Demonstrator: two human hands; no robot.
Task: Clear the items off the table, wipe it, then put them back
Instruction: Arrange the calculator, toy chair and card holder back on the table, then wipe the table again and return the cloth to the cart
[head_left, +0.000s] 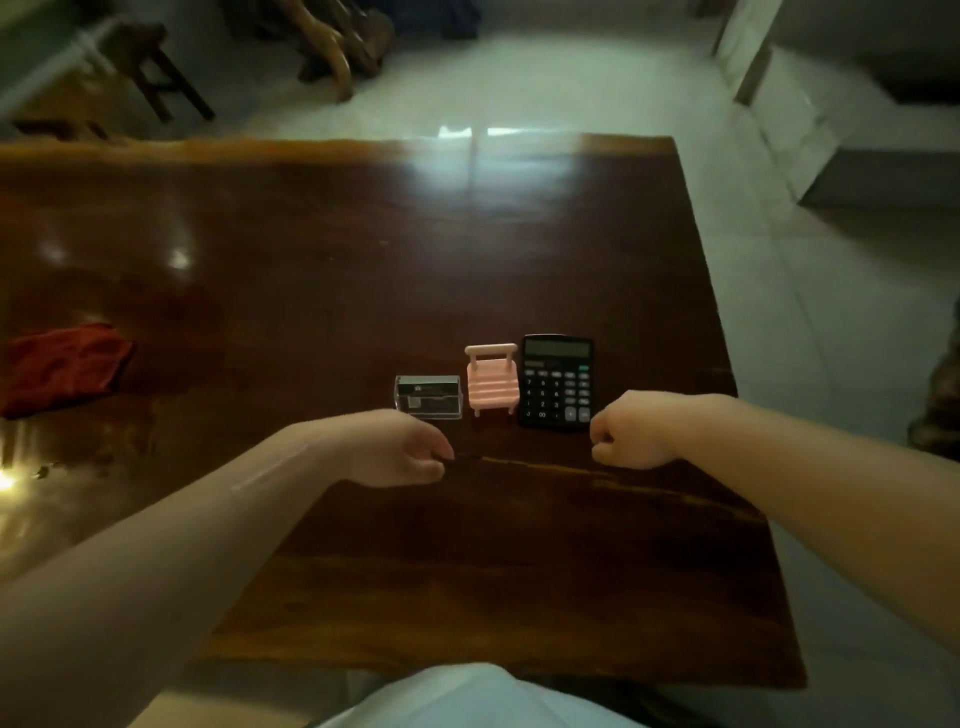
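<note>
Flanking card box (428, 397), pink stand (492, 387), calculator (557, 382).
Left hand (400, 447) loosely curled, right hand (634, 434) fisted, both empty; cloth (62, 366) at nine o'clock, ready for wiping.

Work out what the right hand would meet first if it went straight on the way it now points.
Most likely the calculator: the right hand points left at its near right corner. Its height above the table is unclear.
</note>
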